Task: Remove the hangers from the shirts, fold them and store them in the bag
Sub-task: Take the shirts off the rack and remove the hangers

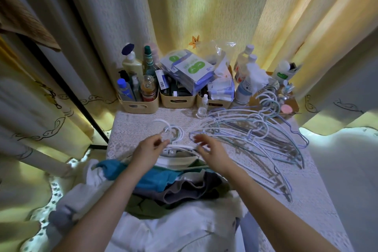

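Lower centre, a heap of shirts [163, 186] (white, teal, grey, green) lies on the lace-covered table [131, 129], with white hangers [176, 149] at its far edge, mid-frame. The left hand [150, 150] curls its fingers at a hanger's neck; I cannot tell whether it grips. The right hand [213, 151] hovers just beside, fingers loosely spread and blurred, holding nothing. Right of centre lie loose hangers [266, 135]; beyond, beige bins [139, 104] of bottles, then yellow curtains [204, 6].

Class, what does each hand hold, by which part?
Left hand seemingly pinches the white hanger at its hook's base; right hand blurred, hold cannot be told.
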